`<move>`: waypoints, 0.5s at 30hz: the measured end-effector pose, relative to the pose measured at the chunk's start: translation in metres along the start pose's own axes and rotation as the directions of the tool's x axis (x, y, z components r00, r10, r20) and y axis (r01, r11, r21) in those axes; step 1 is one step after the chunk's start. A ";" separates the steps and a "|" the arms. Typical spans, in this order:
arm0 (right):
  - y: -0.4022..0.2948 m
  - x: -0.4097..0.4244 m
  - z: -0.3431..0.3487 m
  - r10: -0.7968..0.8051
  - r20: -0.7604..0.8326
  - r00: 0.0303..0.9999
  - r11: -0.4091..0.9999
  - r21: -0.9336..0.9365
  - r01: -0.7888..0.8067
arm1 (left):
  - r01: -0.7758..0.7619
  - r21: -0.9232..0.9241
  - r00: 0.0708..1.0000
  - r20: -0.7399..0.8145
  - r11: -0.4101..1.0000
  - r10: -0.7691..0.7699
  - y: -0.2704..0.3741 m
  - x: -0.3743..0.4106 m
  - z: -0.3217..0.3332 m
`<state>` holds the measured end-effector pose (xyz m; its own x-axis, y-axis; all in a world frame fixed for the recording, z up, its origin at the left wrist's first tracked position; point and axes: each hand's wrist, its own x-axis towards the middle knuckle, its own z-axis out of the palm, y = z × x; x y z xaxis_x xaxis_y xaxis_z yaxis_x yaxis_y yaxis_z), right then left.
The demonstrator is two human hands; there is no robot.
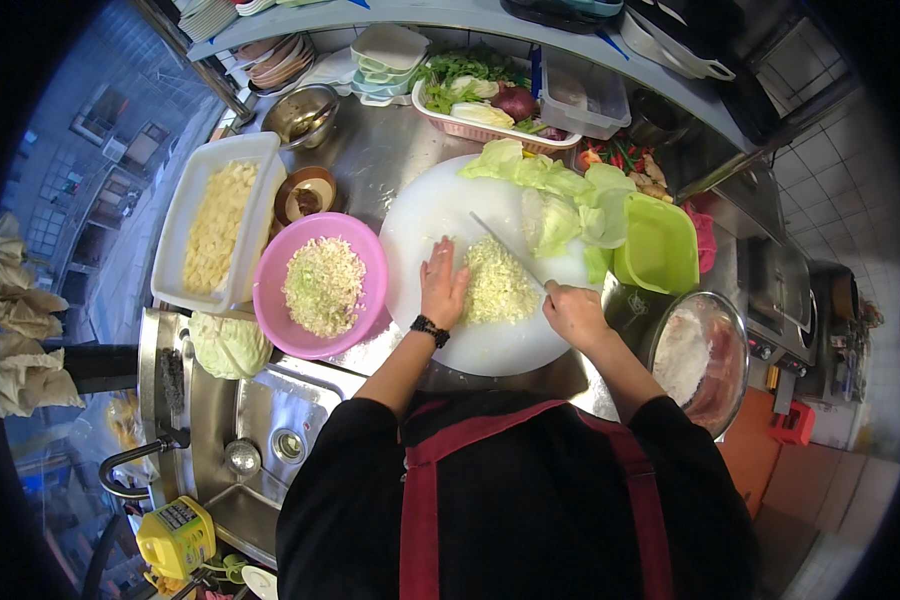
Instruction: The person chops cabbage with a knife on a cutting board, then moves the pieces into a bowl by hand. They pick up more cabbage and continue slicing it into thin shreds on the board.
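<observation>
A mound of finely chopped cabbage (499,285) lies on the round white cutting board (427,195). My right hand (572,311) grips the handle of a kitchen knife (506,246), whose blade slants across the far right side of the mound. On the mound's left, my left hand (444,285) is flat with its fingers extended and nothing held in it. Loose cabbage leaves (521,166) and a cut cabbage piece (553,223) rest at the board's far right. Left of the board stands a pink bowl (266,300) of chopped cabbage (322,285).
A white tub (166,255) of pale cut pieces and a whole cabbage (229,345) sit left, near the steel sink (270,397). On the right are a green plastic container (656,251) and a steel bowl (742,360) holding white powder. A vegetable basket (465,129) stands behind, under a shelf (450,16).
</observation>
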<state>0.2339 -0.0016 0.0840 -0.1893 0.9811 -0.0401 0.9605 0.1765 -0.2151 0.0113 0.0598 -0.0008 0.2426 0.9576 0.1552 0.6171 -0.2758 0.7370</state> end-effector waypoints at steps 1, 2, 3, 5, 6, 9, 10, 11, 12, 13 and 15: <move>-0.003 -0.001 -0.006 -0.039 0.010 0.999 0.999 0.003 0.039 | 0.017 -0.104 0.999 -0.026 0.994 -0.020 -0.005 -0.008 -0.001; -0.006 -0.003 -0.013 -0.077 0.020 0.997 0.997 0.007 0.077 | 0.031 -0.207 0.998 -0.051 0.978 -0.042 -0.011 -0.015 0.001; -0.007 -0.005 -0.018 -0.114 0.029 0.993 0.994 0.010 0.113 | 0.039 -0.309 0.995 -0.072 0.950 -0.065 -0.010 -0.020 -0.003; -0.008 -0.011 -0.024 -0.127 -0.046 0.991 0.990 0.051 0.130 | 0.045 -0.387 0.984 -0.141 0.921 -0.107 -0.004 -0.024 -0.007; -0.006 -0.013 -0.027 -0.129 -0.087 0.988 0.989 0.066 0.135 | 0.037 -0.446 0.979 -0.161 0.894 -0.121 0.004 -0.019 -0.014; 0.007 -0.006 -0.023 -0.108 -0.145 0.984 0.992 0.051 0.117 | 0.028 -0.549 0.955 -0.231 0.836 -0.184 0.012 -0.002 -0.022; 0.011 -0.001 -0.023 -0.129 -0.119 0.984 0.991 0.018 0.132 | 0.023 -0.565 0.944 -0.260 0.825 -0.205 0.014 0.008 -0.026; 0.012 0.005 -0.024 -0.131 -0.122 0.984 0.991 0.010 0.133 | 0.050 -0.662 0.936 -0.229 0.748 -0.266 0.017 0.017 -0.030; 0.011 0.011 -0.026 -0.130 -0.125 0.984 0.991 0.001 0.131 | 0.074 -0.749 0.928 -0.190 0.658 -0.321 0.023 0.027 -0.035; 0.011 0.017 -0.027 -0.124 -0.129 0.984 0.992 -0.008 0.124 | 0.096 -0.825 0.920 -0.141 0.557 -0.367 0.034 0.034 -0.043; 0.008 0.034 -0.029 -0.111 -0.125 0.986 0.994 0.003 0.112 | 0.160 -0.758 0.923 -0.112 0.632 -0.368 0.034 0.038 -0.046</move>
<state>0.2408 0.0353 0.1091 -0.2674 0.9577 0.1066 0.9327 0.2850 -0.2209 0.0067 0.0907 0.0606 -0.0869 0.9948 -0.0541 -0.1387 0.0417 0.9895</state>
